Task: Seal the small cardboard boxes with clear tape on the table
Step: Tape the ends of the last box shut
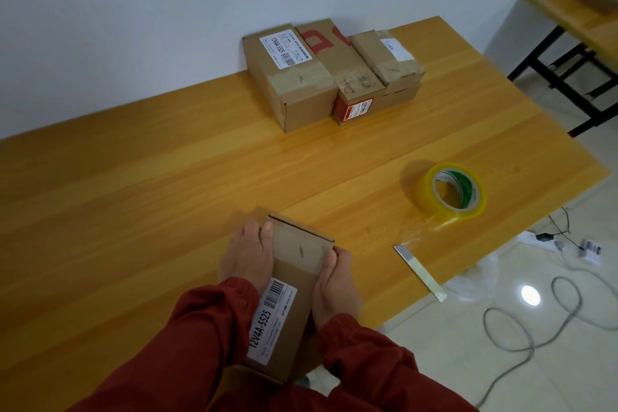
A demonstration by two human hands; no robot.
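We hold the small brown cardboard box with a white barcode label [294, 278] at the near edge of the yellow wooden table [133, 194], our left hand [245, 256] and right hand [336, 288] clasping its sides, thumbs on top. The clear tape roll [449, 191] lies well to the right; three taped cardboard boxes [331, 70] sit far off by the wall

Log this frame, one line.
left hand, right hand: hold box | tape roll: on table, right of box | other boxes: by wall
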